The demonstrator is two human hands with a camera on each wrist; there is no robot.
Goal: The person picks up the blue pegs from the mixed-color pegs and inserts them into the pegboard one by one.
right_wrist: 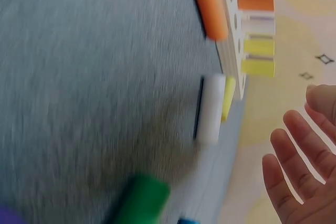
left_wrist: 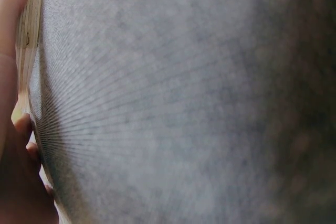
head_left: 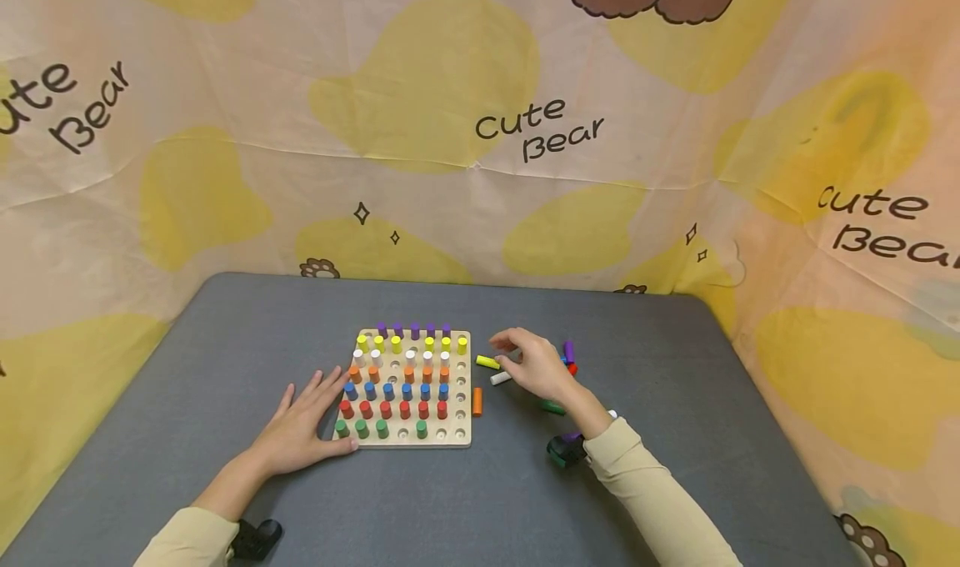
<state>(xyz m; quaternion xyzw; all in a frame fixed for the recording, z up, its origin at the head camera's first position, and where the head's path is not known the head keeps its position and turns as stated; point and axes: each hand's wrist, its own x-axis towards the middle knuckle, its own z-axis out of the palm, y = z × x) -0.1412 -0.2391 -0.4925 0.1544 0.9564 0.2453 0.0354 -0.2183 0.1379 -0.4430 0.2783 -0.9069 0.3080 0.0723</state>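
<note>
A wooden pegboard point(head_left: 465, 421) holds rows of coloured pegs: purple, yellow, white, orange, blue, red and green from back to front. My left hand point(head_left: 300, 427) lies at its left side with fingers spread, the thumb at the front left corner. In the left wrist view the thumb point(left_wrist: 11, 19) touches the board's wooden edge point(left_wrist: 30, 35). My right hand point(head_left: 534, 371) hovers right of the board over loose pegs, its fingers loosely bent and holding nothing. Nearest to it are a yellow peg point(head_left: 487, 361) and a white peg point(head_left: 500, 378); the right wrist view shows this hand point(right_wrist: 310, 171) empty.
An orange peg point(head_left: 477, 401) lies along the board's right edge. Purple point(head_left: 569, 351), red point(head_left: 572, 368) and green point(head_left: 553, 407) pegs lie around the right hand, some partly hidden by it. Grey cloth point(head_left: 420, 509) covers the table; a printed curtain point(head_left: 420, 83) stands behind.
</note>
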